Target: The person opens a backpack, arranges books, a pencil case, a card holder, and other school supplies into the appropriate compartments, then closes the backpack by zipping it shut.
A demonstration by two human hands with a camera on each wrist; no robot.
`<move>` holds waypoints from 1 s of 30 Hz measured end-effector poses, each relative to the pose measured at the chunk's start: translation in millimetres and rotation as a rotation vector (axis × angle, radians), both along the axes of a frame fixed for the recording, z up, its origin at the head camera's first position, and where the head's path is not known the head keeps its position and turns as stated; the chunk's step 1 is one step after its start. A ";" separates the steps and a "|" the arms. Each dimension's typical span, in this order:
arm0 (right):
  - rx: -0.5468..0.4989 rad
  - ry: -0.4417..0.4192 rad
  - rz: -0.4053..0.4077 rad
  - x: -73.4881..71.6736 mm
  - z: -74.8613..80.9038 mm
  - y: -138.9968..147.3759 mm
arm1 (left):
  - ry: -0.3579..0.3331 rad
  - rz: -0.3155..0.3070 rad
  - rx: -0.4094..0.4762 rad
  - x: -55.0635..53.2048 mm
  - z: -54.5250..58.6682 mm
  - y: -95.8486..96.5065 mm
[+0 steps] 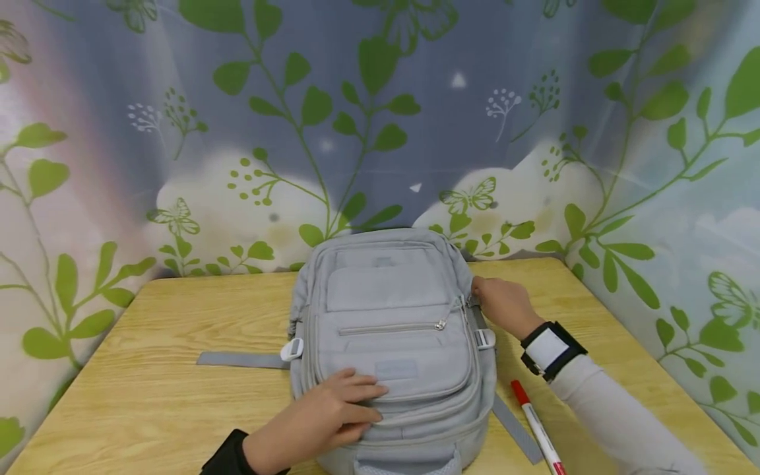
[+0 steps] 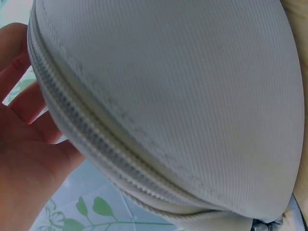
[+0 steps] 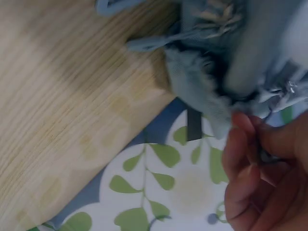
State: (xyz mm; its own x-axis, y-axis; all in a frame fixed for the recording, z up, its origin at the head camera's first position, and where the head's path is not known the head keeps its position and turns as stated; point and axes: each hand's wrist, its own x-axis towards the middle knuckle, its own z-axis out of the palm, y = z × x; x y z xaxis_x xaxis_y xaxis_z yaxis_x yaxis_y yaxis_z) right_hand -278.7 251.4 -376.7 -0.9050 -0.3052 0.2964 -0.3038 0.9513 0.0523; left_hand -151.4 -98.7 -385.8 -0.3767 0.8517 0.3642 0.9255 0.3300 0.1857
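Note:
A light grey backpack [image 1: 392,284] lies on the table with its front pockets facing up and its top handle [image 1: 410,462] toward me. My left hand [image 1: 323,415] rests on its near left part, fingers extended across the fabric beside a curved zipper [image 2: 91,125]. At the far right side of the bag, my right hand [image 1: 505,303] pinches a small part of its edge, close to metal zipper pulls [image 1: 460,303]. Blur in the right wrist view hides exactly which piece lies between the thumb and fingers [image 3: 243,144].
A red-capped marker [image 1: 537,425] lies on the wooden table [image 1: 178,409] right of the bag. Grey straps [image 1: 243,359] stretch out on both sides, with white buckles [image 1: 292,349] at the bag's edges. A leaf-patterned curtain [image 1: 285,132] hangs behind and around the table.

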 end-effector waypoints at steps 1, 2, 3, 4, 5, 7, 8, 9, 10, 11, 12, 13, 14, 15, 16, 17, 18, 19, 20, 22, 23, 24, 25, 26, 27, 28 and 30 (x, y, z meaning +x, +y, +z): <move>-0.005 0.002 -0.019 -4.6 -1.2 -0.5 | -0.001 0.004 -0.002 0.6 -0.2 0.9; -0.011 0.000 -0.033 -8.1 -1.6 -1.2 | -0.006 0.008 -0.003 1.3 -0.4 1.8; -0.014 0.001 -0.040 -11.3 -2.0 -1.6 | -0.004 0.012 -0.004 1.7 -0.9 2.8; -0.015 -0.004 -0.041 -14.1 -2.2 -1.9 | -0.002 0.016 -0.003 2.1 -1.3 3.8; -0.012 -0.015 -0.038 -15.9 -2.1 -2.0 | -0.004 0.020 -0.001 2.5 -1.6 4.7; -0.017 -0.032 -0.016 -17.6 -1.3 -1.4 | 0.001 0.028 0.001 2.7 -2.6 7.0; -0.025 -0.038 -0.001 -17.1 -0.6 -0.6 | 0.008 0.030 0.000 2.7 -2.9 8.1; -0.032 -0.040 0.015 -16.4 -0.5 0.9 | 0.017 0.033 -0.003 2.6 -3.1 9.4; -0.042 -0.045 0.030 -15.0 -0.2 2.5 | 0.025 0.035 -0.005 2.6 -3.3 10.6; -0.063 -0.050 0.046 -12.8 0.4 4.2 | 0.039 0.038 -0.008 2.5 -3.5 11.9; -0.083 -0.051 0.067 -10.4 0.9 6.2 | 0.052 0.041 -0.010 2.4 -3.8 13.1; -0.098 -0.051 0.089 -7.5 1.5 8.0 | 0.063 0.043 -0.011 2.4 -4.1 14.2; -0.112 -0.056 0.118 -4.3 2.6 9.6 | 0.071 0.044 -0.010 2.3 -4.5 15.2; -0.123 -0.068 0.147 -0.9 3.3 10.9 | 0.076 0.045 -0.010 2.3 -4.9 16.0; -0.136 -0.085 0.177 2.7 4.7 11.6 | 0.081 0.046 -0.011 2.4 -5.3 16.5; -0.147 -0.110 0.208 6.6 6.1 11.8 | 0.083 0.047 -0.009 2.3 -5.5 17.1; -0.158 -0.142 0.232 10.3 7.5 11.3 | 0.078 0.045 -0.006 2.0 -5.6 17.4; -0.168 -0.177 0.250 14.1 9.3 9.7 | 0.075 0.042 -0.008 1.5 -5.1 17.4; -0.177 -0.213 0.258 17.8 11.2 7.5 | 0.069 0.039 -0.009 0.9 -3.7 17.3; -0.173 -0.233 0.272 23.2 12.1 2.3 | 0.044 0.024 -0.015 -1.8 2.3 16.5; -0.159 -0.224 0.278 25.1 11.6 -0.2 | 0.049 0.013 -0.008 -4.6 6.8 16.6; -0.140 -0.201 0.283 26.4 10.5 -2.1 | 0.054 0.008 -0.008 -7.6 13.2 15.9; -0.108 -0.163 0.292 27.1 8.8 -3.3 | 0.056 0.010 -0.013 -11.1 20.4 14.6; -0.082 -0.123 0.303 27.8 6.7 -3.8 | 0.062 0.014 -0.015 -15.8 28.1 13.3; -0.057 -0.075 0.315 28.1 4.0 -3.7 | 0.065 0.023 -0.017 -21.9 35.9 11.9; -0.037 -0.036 0.327 28.6 1.9 -3.1 | 0.063 0.035 -0.013 -29.1 43.0 10.8; -0.023 0.020 0.350 30.6 -1.0 -1.6 | 0.043 0.084 -0.030 -45.2 53.9 8.3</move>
State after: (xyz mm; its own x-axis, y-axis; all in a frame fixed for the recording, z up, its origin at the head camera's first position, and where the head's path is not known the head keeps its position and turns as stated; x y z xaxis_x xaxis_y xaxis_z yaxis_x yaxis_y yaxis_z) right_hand -248.1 249.8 -377.7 -0.7407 -0.5890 0.3232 -0.6108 0.7907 0.0413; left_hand -196.6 -90.5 -331.8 -0.4314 0.8288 0.3562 0.9015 0.4113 0.1349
